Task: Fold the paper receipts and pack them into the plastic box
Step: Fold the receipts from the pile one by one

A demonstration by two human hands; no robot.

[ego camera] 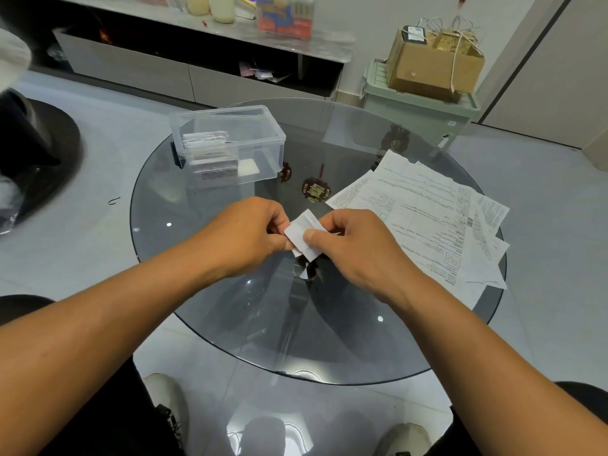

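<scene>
Head | folded receipt (304,232) pinched btwn both hands' fingers | L hand (250,235) + R hand (355,248) curled on it

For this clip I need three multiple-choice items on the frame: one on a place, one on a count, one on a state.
1. Where do the unfolded receipts lie on the glass table?
A. on its right side
B. inside the box
C. on the floor

2. How many hands hold the folded receipt?
A. none
B. one
C. two

3. The plastic box is:
A. lidded and empty
B. open, with folded papers inside
C. tipped on its side

Answers:
1 A, the sheets spread across the table's right side.
2 C, left hand and right hand both pinch it.
3 B, no lid on it and papers show through its wall.
</scene>
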